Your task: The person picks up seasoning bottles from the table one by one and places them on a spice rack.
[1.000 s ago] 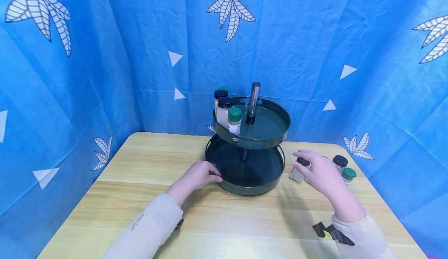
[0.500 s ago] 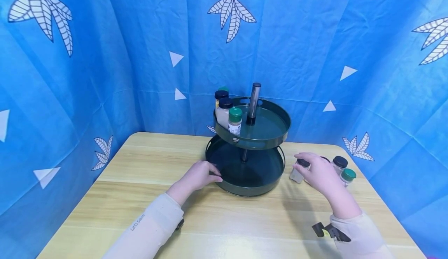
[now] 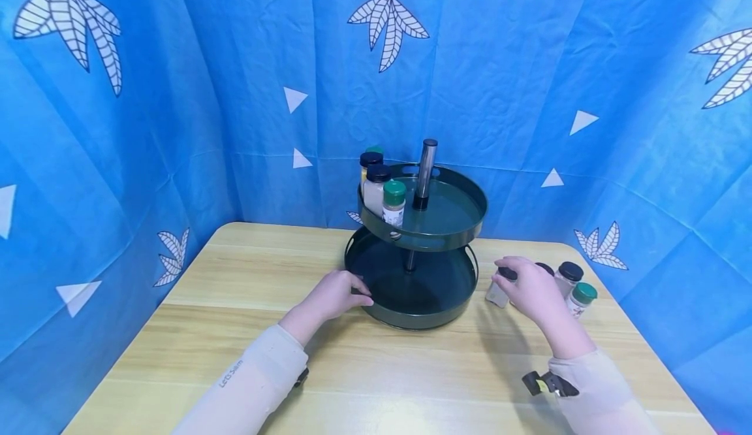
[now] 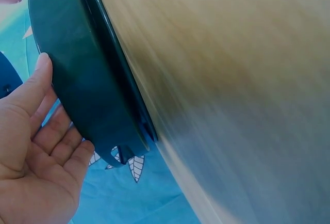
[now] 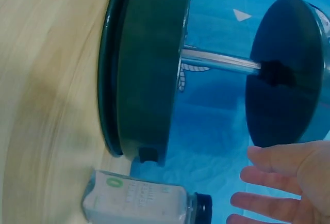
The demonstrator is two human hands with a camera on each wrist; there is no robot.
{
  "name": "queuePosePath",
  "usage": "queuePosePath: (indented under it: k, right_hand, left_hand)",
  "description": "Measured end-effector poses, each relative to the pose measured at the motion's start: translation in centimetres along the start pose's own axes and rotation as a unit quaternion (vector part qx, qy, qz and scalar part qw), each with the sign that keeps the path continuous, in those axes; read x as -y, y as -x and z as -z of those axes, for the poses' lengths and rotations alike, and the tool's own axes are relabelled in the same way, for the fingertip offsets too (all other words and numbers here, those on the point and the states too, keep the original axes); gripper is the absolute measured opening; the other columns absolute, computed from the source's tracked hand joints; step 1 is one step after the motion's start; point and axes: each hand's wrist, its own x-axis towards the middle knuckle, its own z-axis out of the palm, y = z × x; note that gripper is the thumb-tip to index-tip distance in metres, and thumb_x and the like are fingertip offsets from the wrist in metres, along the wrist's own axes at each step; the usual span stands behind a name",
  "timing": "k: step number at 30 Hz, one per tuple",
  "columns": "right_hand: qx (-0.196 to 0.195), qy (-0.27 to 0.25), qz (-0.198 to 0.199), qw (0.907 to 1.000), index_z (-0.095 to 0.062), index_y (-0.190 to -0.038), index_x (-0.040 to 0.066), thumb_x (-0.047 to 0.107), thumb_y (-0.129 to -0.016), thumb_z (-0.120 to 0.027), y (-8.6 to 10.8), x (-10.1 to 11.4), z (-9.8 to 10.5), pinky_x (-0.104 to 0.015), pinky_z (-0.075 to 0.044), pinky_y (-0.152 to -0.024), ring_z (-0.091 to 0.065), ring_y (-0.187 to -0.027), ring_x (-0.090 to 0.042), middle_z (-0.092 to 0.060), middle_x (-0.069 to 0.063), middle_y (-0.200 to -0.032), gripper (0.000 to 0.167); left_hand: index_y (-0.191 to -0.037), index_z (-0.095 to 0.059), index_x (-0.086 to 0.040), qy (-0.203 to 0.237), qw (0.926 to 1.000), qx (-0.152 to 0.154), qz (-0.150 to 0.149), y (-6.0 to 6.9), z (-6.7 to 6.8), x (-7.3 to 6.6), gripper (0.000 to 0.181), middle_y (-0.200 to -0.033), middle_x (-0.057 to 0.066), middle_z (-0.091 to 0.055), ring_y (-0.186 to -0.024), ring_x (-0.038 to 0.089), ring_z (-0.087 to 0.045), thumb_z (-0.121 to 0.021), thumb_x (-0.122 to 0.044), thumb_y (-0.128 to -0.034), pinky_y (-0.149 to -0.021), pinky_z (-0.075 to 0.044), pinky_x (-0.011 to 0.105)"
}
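A dark green two-tier turntable tray (image 3: 418, 322) stands on the table. At the left edge of its lower tier, my left hand (image 3: 335, 294) holds the rim; in the left wrist view the thumb lies on the edge and some fingertips are hidden behind it. My right hand (image 3: 531, 291) hovers over several spice jars on the right. Nearest to it is a clear square jar with a black cap (image 3: 497, 294). The right wrist view shows this labelled jar (image 5: 139, 198) apart from my spread fingers, with nothing between them.
Several jars stand at the left of the upper tier, including a white one with a black cap (image 3: 374, 193) and a green-capped one (image 3: 393, 203). Right of my right hand are a black-capped jar (image 3: 568, 275) and another green-capped jar (image 3: 581, 298). Blue curtains (image 3: 499, 82) surround the table.
My right hand and forearm have shifted slightly left, showing more of the green-capped jar beside them. My left hand and the tray keep their place.
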Motion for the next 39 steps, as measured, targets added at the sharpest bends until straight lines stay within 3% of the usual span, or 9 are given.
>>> queuePosePath:
  k: [18,29,39]
  right_hand:
    - [-0.023,0.025,-0.038,0.9987,-0.065,-0.124,-0.004,0.019,-0.096,-0.065,-0.3,-1.2,-1.1,-0.065,-0.042,-0.101,-0.052,-0.122,-0.052,-0.055,-0.032,-0.135,0.036]
    - [-0.063,0.041,-0.014,0.9970,-0.069,-0.117,-0.004,0.016,-0.092,-0.070,-0.6,-1.8,-2.5,-0.063,-0.046,-0.096,-0.057,-0.116,-0.050,-0.060,-0.031,-0.128,0.032]
    - [-0.077,0.038,-0.014,0.9962,-0.069,-0.115,-0.006,0.012,-0.090,-0.071,-0.6,-2.0,-3.1,-0.062,-0.047,-0.095,-0.059,-0.114,-0.050,-0.061,-0.031,-0.125,0.030]
  left_hand:
    - [-0.089,-0.081,-0.016,0.007,0.9999,-0.003,0.009,0.0,0.0,-0.2,0.010,-0.096,-0.002,-0.076,-0.117,0.025,-0.063,-0.081,-0.025,-0.0848,-0.103,-0.048,0.043]
    - [-0.090,-0.081,-0.016,-0.004,0.9999,0.005,0.015,-0.1,0.0,-0.1,0.012,-0.099,-0.001,-0.076,-0.116,0.025,-0.064,-0.081,-0.027,-0.0850,-0.103,-0.048,0.043]
    - [-0.089,-0.081,-0.017,-0.005,0.9999,0.005,0.014,0.0,-0.1,-0.1,0.011,-0.099,-0.001,-0.076,-0.114,0.024,-0.065,-0.081,-0.027,-0.0848,-0.102,-0.049,0.043]
